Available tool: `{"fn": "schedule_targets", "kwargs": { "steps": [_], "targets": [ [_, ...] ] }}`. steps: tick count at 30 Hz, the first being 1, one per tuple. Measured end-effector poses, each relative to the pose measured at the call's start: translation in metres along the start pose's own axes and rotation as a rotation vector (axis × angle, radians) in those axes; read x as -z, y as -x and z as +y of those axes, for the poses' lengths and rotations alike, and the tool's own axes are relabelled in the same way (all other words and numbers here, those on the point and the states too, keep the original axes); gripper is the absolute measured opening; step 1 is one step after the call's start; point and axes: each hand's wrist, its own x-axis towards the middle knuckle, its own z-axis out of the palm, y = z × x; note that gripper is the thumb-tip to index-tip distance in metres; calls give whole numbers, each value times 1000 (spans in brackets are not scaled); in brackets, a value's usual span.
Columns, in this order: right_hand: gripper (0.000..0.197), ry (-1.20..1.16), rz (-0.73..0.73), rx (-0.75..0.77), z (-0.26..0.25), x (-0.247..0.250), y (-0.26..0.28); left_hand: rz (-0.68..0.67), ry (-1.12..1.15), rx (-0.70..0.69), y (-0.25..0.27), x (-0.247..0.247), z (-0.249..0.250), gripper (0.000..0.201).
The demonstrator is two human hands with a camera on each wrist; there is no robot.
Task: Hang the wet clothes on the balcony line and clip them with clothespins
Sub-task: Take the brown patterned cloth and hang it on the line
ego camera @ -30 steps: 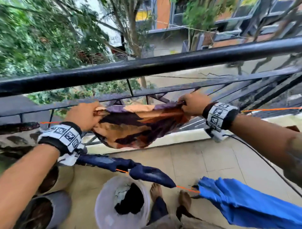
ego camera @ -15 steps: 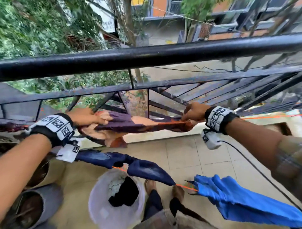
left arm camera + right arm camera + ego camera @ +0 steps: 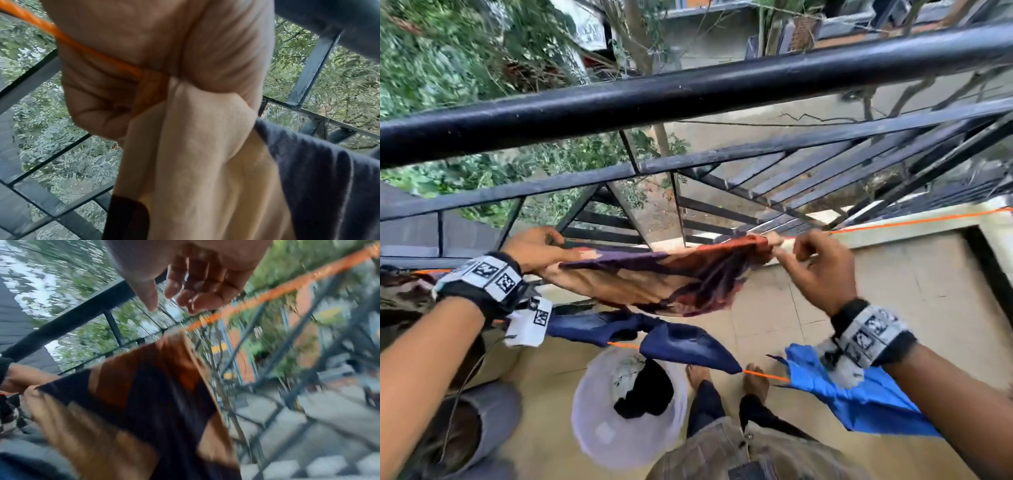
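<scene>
A wet patterned cloth in orange, brown and purple hangs over the far orange line just inside the railing. My left hand grips the cloth's left end together with the line; the left wrist view shows the fist closed on the tan fabric. My right hand hovers at the cloth's right end with loosely bent fingers and holds nothing. In the blurred right wrist view that hand is just above the line and the cloth. No clothespin shows.
A thick black railing crosses in front. A nearer orange line carries a navy garment and a bright blue one. Below stands a white bucket with dark clothes, beside my bare feet. Grey pots sit at the left.
The cloth went from being held stretched between both hands to lying over the far line. My right hand let go of its right end and drew back slightly; my left still grips.
</scene>
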Motion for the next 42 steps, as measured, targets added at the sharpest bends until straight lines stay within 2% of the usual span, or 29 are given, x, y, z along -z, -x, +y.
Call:
{"fn": "schedule_targets", "kwargs": {
  "steps": [2,3,4,5,6,8,9,10,11,13,15,17,18,21,23,27,28,30,31,33,35,38,39,40,42],
  "targets": [
    [42,-88,-91,-255,19,-25,20,46,35,-30,0,2,-3,65],
    [55,-134,-112,-353,22,-35,24,73,31,-59,-1,2,-4,73],
    [60,-206,-115,-395,22,-44,23,103,21,-88,0,3,-5,75],
    [52,-267,-116,-386,21,-52,20,135,28,-120,0,3,-6,68],
    [36,-313,-135,-359,15,-56,15,177,44,-143,0,4,-6,56],
    [12,-297,-187,-330,8,-63,7,279,85,-239,1,4,-7,33],
    [11,-311,-205,-354,7,-65,4,342,99,-308,-1,8,-10,23],
    [20,-336,-209,-384,5,-67,3,398,115,-376,3,15,-14,13],
    [26,-350,-205,-390,7,-65,3,444,127,-429,6,22,-19,12],
    [17,-348,-221,-348,5,-61,0,555,101,-471,22,36,-37,14],
    [10,-326,-240,-311,0,-57,-4,643,116,-482,48,40,-54,6],
    [10,-343,-234,-313,-1,-55,-8,605,213,-430,64,25,-67,9],
    [10,-361,-230,-319,-2,-55,-11,526,260,-371,65,15,-74,10],
    [13,-401,-209,-324,-4,-61,-17,165,392,-142,50,-19,-84,18],
    [20,-391,-195,-320,-6,-62,-21,24,515,-100,40,-33,-75,15],
    [36,-382,-171,-325,-6,-63,-20,89,637,-72,25,-44,-68,8],
    [35,-374,-152,-324,-6,-63,-18,114,640,-54,26,-42,-72,17],
    [25,-332,-96,-336,-5,-60,-16,151,588,-62,27,-40,-89,49],
    [19,-301,-64,-345,-3,-58,-15,155,564,-110,32,-39,-94,52],
    [10,-236,1,-361,-1,-52,-12,132,625,-189,51,-34,-93,22],
    [5,-243,72,-376,-5,-45,-9,113,702,-231,72,-30,-89,24],
    [39,-235,191,-384,-18,-32,-3,185,808,-312,87,-21,-89,31],
    [39,-224,196,-384,-25,-24,-2,218,815,-329,93,-14,-85,31],
    [32,-203,162,-371,-32,-14,-3,269,796,-358,95,-9,-83,31],
    [22,-147,31,-328,-47,11,-9,385,708,-405,100,8,-76,39]
  ]
}}
